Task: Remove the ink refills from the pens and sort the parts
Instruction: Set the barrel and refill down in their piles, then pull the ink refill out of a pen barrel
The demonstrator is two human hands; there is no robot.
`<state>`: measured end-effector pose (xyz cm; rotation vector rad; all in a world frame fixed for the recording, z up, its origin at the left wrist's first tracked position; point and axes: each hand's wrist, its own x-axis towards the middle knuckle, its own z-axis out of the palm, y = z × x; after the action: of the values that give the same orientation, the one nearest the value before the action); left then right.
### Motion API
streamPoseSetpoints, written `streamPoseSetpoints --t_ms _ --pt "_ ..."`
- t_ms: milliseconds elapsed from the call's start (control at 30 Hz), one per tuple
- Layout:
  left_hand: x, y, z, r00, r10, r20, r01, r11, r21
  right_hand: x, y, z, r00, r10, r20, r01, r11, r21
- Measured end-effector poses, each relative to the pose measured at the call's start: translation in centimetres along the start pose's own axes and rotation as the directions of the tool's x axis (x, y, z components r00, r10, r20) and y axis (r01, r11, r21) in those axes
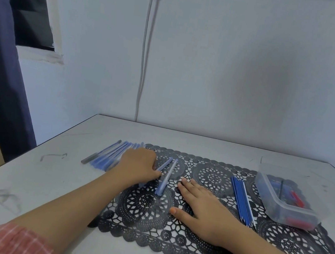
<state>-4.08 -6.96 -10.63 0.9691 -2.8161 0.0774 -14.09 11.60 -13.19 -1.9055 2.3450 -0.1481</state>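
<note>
Two blue pens [166, 175] lie side by side on the black lace mat [199, 211]. My left hand [138, 164] lies over the pens, its fingers curled down onto the left one. A row of several blue pens and one grey pen [106, 156] lies on the table to the left, partly hidden by that hand. My right hand [204, 209] rests flat on the mat, fingers straight, holding nothing. A bundle of several blue ink refills [242, 201] lies on the mat to the right.
A clear plastic box [286, 202] with red and blue small parts stands at the mat's right end. The white table [45, 173] meets the wall at the back. Its left edge is close to the pen row.
</note>
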Motion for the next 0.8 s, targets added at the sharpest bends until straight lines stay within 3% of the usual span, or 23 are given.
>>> streamPoseSetpoints --t_ms 167,267,400,533,667,800 --pt "0.0 0.2 -0.1 0.999 -0.016 -0.043 0.016 1.000 -0.003 0.2 0.1 0.2 1.000 -0.002 -0.024 0.003 0.999 0.034" --pt "0.0 0.3 -0.1 0.995 -0.037 -0.094 0.027 0.994 -0.105 0.2 0.2 0.0 0.997 0.007 -0.079 0.003 0.991 0.135" --pt "-0.1 0.3 0.0 0.981 -0.006 -0.194 -0.044 0.966 -0.255 -0.2 0.4 -1.0 0.958 0.049 -0.283 0.010 0.979 0.203" --pt "-0.2 0.9 0.3 0.953 0.121 -0.278 -0.206 0.930 -0.303 -0.3 1.1 -1.6 0.875 0.135 -0.465 -0.013 0.966 0.257" --pt "-0.6 1.5 0.9 0.881 0.207 -0.426 -0.322 0.922 -0.217 0.0 2.1 -1.7 0.752 0.158 -0.640 -0.006 0.972 0.233" --pt "-1.2 1.8 1.4 0.787 0.279 -0.550 -0.375 0.925 -0.067 0.2 3.0 -1.7 0.719 0.120 -0.684 -0.027 0.989 0.145"
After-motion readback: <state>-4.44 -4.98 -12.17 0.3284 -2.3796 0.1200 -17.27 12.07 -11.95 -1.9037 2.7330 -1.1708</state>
